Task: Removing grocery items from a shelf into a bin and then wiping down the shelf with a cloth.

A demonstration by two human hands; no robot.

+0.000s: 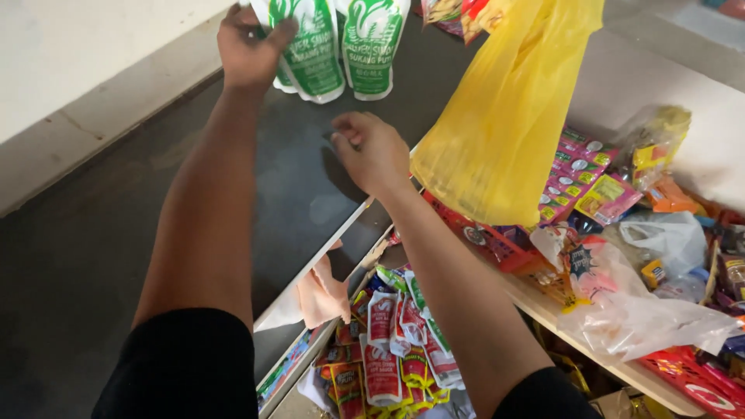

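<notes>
Green-and-white pouches (334, 46) hang at the top of the stall; my left hand (248, 46) pinches one to steady it, while my right hand (372, 151), loosely curled and holding nothing, hovers over the dark tabletop (295, 186) beside a yellow bag (504, 116).

The single head-worn camera looked steeply down, close over both outstretched arms and the dark grey tabletop (93, 256).

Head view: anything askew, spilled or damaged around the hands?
Nothing spilled or damaged. The left hand grips hanging green-and-white pouches; the right hand hovers over the dark counter. Sachets lie jumbled below.
</notes>
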